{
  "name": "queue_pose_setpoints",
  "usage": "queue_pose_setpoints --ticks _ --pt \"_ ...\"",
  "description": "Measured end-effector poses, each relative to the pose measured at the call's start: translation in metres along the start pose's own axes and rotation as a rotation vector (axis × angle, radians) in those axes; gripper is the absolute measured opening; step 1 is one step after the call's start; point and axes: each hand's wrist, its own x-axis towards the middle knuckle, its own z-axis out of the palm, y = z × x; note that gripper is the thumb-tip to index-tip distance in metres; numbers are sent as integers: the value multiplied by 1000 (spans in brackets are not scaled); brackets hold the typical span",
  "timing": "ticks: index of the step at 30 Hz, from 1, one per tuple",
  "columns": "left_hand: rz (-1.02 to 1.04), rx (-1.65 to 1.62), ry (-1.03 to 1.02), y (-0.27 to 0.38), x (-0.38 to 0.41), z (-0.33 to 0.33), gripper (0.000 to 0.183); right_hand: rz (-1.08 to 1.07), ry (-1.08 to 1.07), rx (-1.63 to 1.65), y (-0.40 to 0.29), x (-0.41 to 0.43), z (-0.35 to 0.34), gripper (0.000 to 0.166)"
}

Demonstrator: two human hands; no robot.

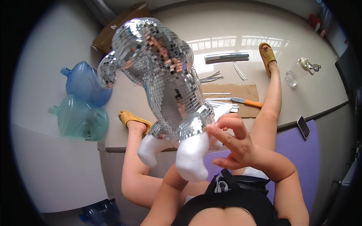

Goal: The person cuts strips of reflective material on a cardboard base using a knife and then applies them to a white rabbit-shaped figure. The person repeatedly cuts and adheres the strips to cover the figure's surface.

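Observation:
A large animal-shaped figure (169, 82) covered in small silver mirror tiles is tilted up before me. Its lower legs and feet are smooth, bare white, such as the front white foot (192, 158). On the near leg, the tile band (195, 125) ends just above that foot. My right hand (236, 141) is at this leg, its index fingertip touching the lower edge of the tiles. Its thumb stands apart, and I see nothing gripped in it. My left forearm passes behind the white feet; the left hand is hidden by the figure.
On the floor lie a cardboard sheet (249, 90) with an orange-handled knife (251, 103), silver strips (212, 76) and a strip bundle (226, 57). Large water jugs (84, 118) stand left; a clear bottle (297, 72) and phone (303, 127) are right, near a purple mat (297, 158).

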Motion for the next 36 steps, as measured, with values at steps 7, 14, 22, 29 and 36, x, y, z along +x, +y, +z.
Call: queue_pose_setpoints --ticks 7,14,22,29,36 --pt "34 -613 35 8 65 -66 61 600 206 20 44 -53 -26 48" --pt "535 183 962 141 88 -129 56 630 84 1289 8 -39 -41 46" --pt "646 1328 1308 224 120 -277 61 547 616 1953 -42 45 7 52" --pt "460 2213 1254 234 147 -355 77 961 1044 1604 -22 92 0 42" --pt "823 2332 1165 215 138 -374 85 1186 1131 1455 15 100 10 25"
